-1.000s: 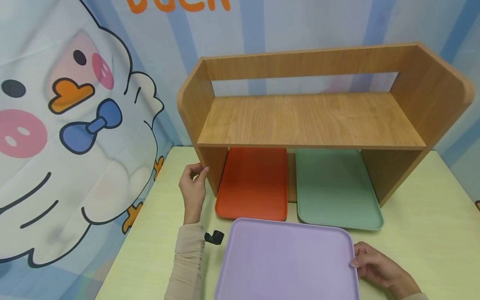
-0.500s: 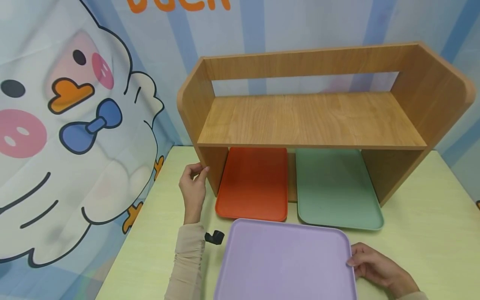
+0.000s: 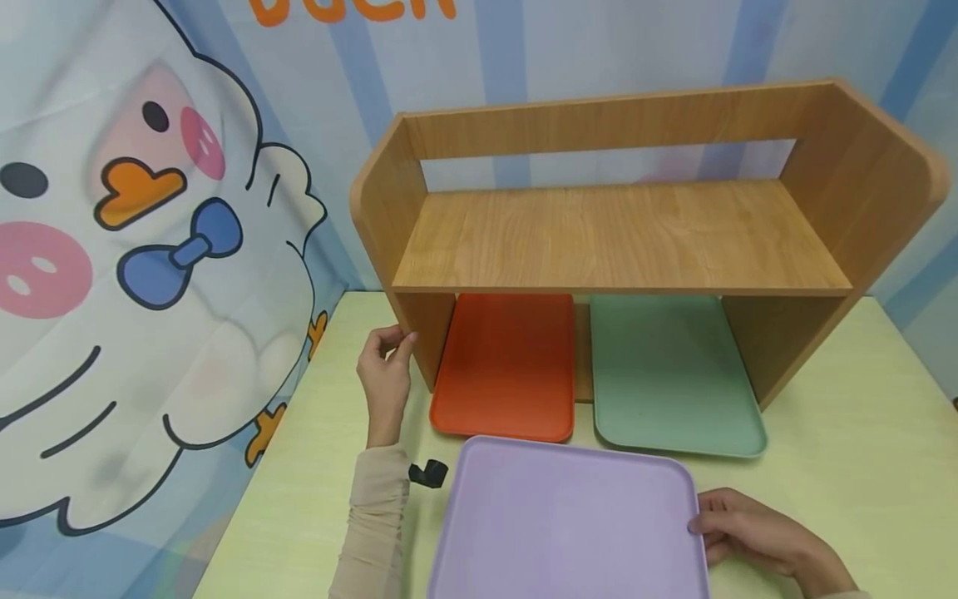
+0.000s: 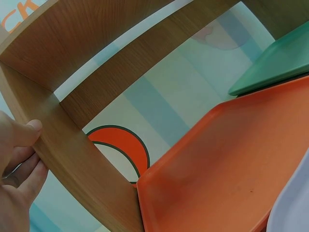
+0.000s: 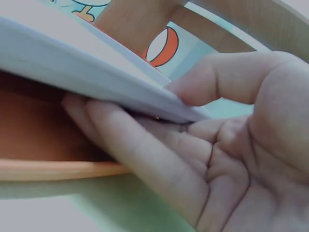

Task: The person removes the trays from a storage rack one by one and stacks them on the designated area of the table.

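My left hand [image 3: 385,366] pinches the front edge of the left side panel of a wooden tabletop shelf [image 3: 621,237]; the thumb [image 4: 34,126] lies on the panel in the left wrist view. At the front, my right hand [image 3: 756,532] grips the right rim of a lilac tray [image 3: 576,520], thumb on top and fingers beneath. Under that tray, the right wrist view shows an orange surface with a raised rim [image 5: 58,170]. An orange-red tray [image 3: 509,366] and a green tray [image 3: 669,374] lie side by side in the lower compartment, their front ends sticking out.
The shelf stands on a pale yellow-green table [image 3: 838,466], before a blue striped cloth [image 3: 614,42] with a cartoon duck [image 3: 217,374]. A black wrist device [image 3: 428,473] sticks out beside the left sleeve [image 3: 370,524]. The lilac tray's near end runs out of the head view.
My right hand and the lilac tray's right rim have shifted slightly left. My left hand keeps its place on the panel.
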Demonstrator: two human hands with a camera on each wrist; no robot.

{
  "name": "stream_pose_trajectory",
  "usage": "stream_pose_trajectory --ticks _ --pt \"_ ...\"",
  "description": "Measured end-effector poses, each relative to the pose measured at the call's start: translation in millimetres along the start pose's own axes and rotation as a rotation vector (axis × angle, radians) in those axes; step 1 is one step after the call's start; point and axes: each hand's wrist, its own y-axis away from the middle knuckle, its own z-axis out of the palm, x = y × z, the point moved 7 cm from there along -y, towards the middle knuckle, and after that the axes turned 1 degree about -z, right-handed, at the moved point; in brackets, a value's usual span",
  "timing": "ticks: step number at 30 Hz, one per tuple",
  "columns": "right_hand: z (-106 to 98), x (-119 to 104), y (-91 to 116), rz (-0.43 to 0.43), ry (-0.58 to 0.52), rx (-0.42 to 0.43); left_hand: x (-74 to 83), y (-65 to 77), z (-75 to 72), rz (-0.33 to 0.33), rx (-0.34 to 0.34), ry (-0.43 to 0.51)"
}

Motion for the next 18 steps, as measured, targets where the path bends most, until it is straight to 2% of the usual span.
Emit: stream_pose_trajectory --ticks 7,14,18 --pt "0 -9 4 0.054 0.266 0.135 0.5 0.0 -0.3 0.009 0.009 0.003" --pt "4 -15 3 0.144 0.526 0.378 -0.1 -0.9 0.1 0.021 0.017 0.005" --pt "5 -19 5 0.162 0.641 0.460 -0.2 -0.6 -0.4 0.019 0.024 -0.002"
